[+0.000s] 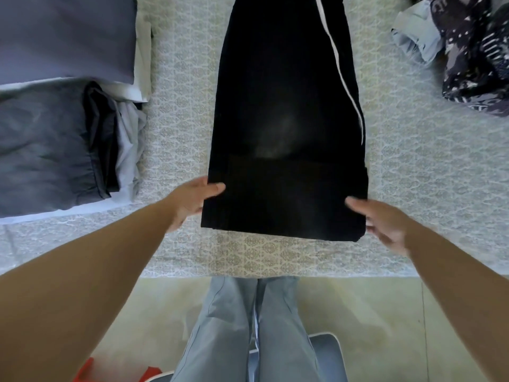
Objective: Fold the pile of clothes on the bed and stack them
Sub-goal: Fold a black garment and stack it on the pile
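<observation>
Long black fabric garment with white side stripe lies flat at centre of pale patterned bedspread, near end folded over. Left hand at 9 o'clock of fold, thumb on top pinching edge. Right hand at 3 o'clock, fingers straight, slightly apart, touching edge. Stack of folded grey clothes at 9 o'clock; unfolded dark printed pile at 2 o'clock.
</observation>
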